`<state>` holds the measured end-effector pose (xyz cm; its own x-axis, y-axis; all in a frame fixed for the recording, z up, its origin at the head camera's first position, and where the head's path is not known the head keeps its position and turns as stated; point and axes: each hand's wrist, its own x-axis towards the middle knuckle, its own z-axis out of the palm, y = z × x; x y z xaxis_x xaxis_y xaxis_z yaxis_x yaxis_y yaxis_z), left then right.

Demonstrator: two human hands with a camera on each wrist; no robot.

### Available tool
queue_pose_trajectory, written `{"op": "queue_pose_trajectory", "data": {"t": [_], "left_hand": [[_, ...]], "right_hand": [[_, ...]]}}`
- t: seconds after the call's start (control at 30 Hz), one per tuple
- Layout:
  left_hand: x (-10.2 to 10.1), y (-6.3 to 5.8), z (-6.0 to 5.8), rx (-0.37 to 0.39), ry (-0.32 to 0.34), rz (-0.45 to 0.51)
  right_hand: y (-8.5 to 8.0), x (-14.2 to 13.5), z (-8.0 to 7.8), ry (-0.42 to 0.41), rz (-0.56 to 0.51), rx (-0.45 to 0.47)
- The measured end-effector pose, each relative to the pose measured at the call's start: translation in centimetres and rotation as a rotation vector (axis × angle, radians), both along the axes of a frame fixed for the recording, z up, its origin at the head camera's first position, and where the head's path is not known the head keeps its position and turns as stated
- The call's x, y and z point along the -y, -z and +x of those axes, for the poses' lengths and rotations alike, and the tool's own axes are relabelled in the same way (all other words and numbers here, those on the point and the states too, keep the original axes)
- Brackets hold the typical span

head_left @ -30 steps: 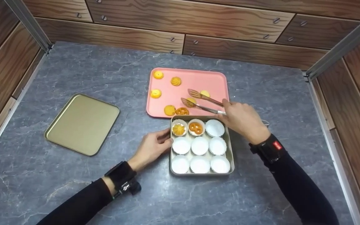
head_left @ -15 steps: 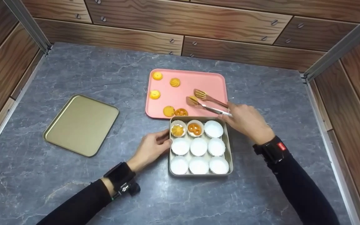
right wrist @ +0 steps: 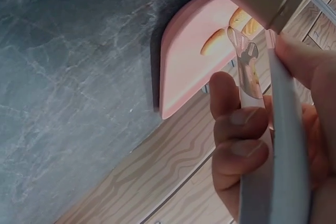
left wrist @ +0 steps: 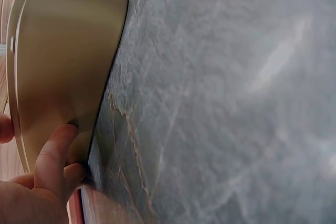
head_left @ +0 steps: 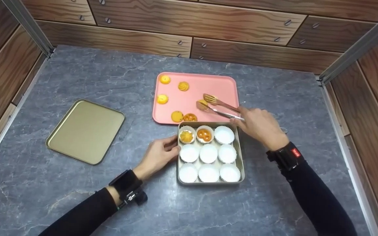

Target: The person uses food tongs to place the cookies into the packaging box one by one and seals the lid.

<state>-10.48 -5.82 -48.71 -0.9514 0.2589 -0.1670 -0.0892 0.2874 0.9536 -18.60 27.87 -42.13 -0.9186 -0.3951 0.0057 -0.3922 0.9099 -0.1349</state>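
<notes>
In the head view my left hand holds the left wall of a square gold baking tin, thumb at the rim and fingers against the outer side. White paper cups stand in rows inside it. The back-left cup holds a flower-shaped cookie, the one beside it a pretzel-shaped cookie. My right hand grips metal tongs over the pink tray. Their slotted heads, apart, overlap a pale round cookie. In the right wrist view, fingers wrap the handles of the tongs.
Several other cookies lie on the tray, including a swirl cookie, a round speckled cookie and a pretzel cookie by the tin's back edge. A gold lid lies at left. Wood-patterned walls bound the grey marbled tabletop.
The tongs and my right hand have shifted slightly to the right over the tray, and the tongs' heads now cover more of the pale cookies. My left hand stays on the tin.
</notes>
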Motion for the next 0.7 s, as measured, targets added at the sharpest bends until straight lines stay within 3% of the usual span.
{"op": "queue_pose_trajectory", "data": {"t": [0.37,0.7], "left_hand": [[0.0,0.1,0.0,0.008,0.002,0.015],[0.0,-0.1,0.0,0.007,-0.009,-0.008]], "right_hand": [[0.1,-0.8,0.4,-0.019,-0.059,-0.056],[-0.5,-2.4,3.0,-0.069,-0.177,-0.162]]}}
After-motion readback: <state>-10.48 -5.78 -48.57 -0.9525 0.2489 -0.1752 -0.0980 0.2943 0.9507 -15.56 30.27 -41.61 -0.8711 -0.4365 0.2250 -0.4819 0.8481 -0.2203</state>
